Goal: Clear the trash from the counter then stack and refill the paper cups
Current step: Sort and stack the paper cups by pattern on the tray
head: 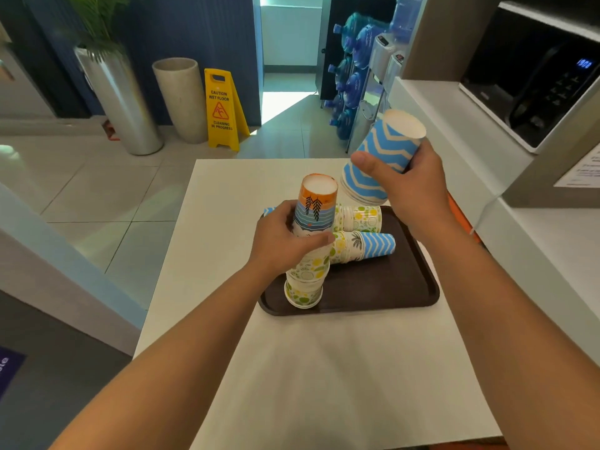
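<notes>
Stacking is partly complete: above the dark brown plastic tray (373, 287), the left hand (279, 241) clamps the tall inverted patterned paper-cup stack (313, 241), the right hand (412, 183) clamps a blue zigzag paper-cup stack (380, 160), and two short cup stacks (362, 233) lie on the tray, unmerged.

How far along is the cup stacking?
Partway. Done: no trash shows on the white counter. In hand: left hand steadies an inverted stack on the brown tray; right hand holds a blue zigzag stack above it. Left: two short stacks lie sideways on the tray, unmerged.
</notes>
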`<state>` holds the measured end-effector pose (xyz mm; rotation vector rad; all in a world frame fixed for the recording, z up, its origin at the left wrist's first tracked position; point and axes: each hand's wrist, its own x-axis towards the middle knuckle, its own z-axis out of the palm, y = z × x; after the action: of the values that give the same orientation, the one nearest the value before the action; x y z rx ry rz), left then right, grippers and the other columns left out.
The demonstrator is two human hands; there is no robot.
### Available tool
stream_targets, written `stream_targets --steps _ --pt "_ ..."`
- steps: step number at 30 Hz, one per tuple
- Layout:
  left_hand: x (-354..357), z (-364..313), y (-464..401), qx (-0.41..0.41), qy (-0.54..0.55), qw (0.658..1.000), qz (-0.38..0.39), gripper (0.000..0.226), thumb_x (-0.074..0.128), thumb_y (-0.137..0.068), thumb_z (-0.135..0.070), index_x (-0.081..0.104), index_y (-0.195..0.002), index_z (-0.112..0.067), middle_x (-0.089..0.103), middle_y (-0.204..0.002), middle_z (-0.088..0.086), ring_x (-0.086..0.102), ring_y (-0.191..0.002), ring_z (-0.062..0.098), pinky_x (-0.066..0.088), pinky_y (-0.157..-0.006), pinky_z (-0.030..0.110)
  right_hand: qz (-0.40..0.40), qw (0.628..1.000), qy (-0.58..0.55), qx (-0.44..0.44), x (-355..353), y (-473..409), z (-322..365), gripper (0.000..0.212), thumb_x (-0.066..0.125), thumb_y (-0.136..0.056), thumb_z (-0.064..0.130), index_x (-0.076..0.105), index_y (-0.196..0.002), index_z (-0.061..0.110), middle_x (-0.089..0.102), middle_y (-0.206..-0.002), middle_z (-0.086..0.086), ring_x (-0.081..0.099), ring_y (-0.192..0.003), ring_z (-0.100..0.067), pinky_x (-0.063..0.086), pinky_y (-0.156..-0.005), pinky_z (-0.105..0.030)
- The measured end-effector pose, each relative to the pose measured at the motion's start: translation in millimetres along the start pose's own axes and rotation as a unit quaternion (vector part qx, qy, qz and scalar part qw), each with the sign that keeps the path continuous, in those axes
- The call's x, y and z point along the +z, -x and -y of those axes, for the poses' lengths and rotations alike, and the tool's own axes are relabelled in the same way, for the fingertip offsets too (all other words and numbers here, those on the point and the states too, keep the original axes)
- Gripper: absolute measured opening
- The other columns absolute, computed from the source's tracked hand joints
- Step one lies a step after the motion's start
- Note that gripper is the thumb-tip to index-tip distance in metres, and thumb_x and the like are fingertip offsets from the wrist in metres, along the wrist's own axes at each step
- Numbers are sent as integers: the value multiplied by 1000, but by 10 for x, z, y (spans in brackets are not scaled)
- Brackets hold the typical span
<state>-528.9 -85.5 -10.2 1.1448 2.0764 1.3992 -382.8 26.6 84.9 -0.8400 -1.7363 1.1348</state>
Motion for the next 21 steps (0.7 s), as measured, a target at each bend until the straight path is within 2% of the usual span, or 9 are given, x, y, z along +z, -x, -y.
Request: stream_targets --steps 3,7,13,21 --pt "-49 -93 -19 5 22 1000 -9 65 91 -62 -39 63 -119 -23 70 -106 -14 64 -92 -7 48 -71 4 -18 1000 11 16 -57 34 -94 61 84 -71 38 57 -122 17 69 -110 8 68 -98 -5 57 -86 -30" --pt "-130 -241 -79 21 27 999 -16 65 92 -60 -40 64 -117 -25 70 -105 -15 64 -91 -8 45 -69 0 -37 998 36 28 -104 77 -185 62 83 -70 39 55 -121 19 67 -111 9 65 -96 0 56 -83 -22" --pt "-252 -414 -173 36 19 999 -18 66 90 -60 -46 63 -118 -26 70 -108 -13 66 -93 -2 56 -80 22 -49 997 24 50 -196 92 -255 62 84 -70 40 57 -121 18 69 -112 5 68 -100 -8 57 -89 -35" --pt "-261 -403 -114 34 18 999 -22 69 89 -60 -48 63 -120 -24 70 -110 -11 67 -95 2 59 -83 28 -37 997 27 64 -168 140 -346 66 84 -68 42 57 -123 17 69 -114 4 68 -101 -9 57 -90 -37"
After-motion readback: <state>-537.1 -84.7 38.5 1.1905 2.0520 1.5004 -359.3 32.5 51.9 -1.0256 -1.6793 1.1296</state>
